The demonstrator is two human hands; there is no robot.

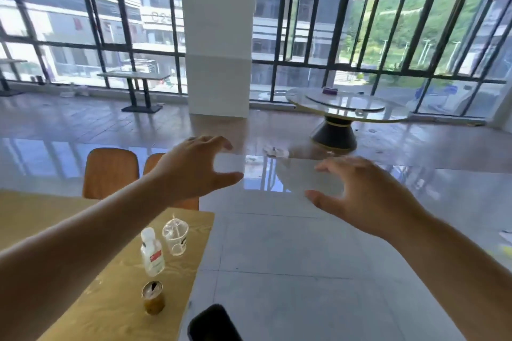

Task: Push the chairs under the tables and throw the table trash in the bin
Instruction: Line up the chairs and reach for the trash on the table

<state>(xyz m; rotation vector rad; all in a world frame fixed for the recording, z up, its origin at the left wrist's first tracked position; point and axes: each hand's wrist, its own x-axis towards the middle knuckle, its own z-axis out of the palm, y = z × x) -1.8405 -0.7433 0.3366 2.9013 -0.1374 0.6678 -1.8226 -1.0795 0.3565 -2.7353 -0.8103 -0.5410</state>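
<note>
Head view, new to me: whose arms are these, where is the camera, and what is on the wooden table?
There is no machine here. A camera worn on a person's head looks forward and down, so the two bare arms are the wearer's own. The left hand and right hand are raised with fingers spread, holding nothing. On the wooden table at lower left stand a clear plastic bottle, a clear plastic cup and an opened can. Two orange chairs stand at its far side. A dark object at the bottom edge is too cropped to identify.
</note>
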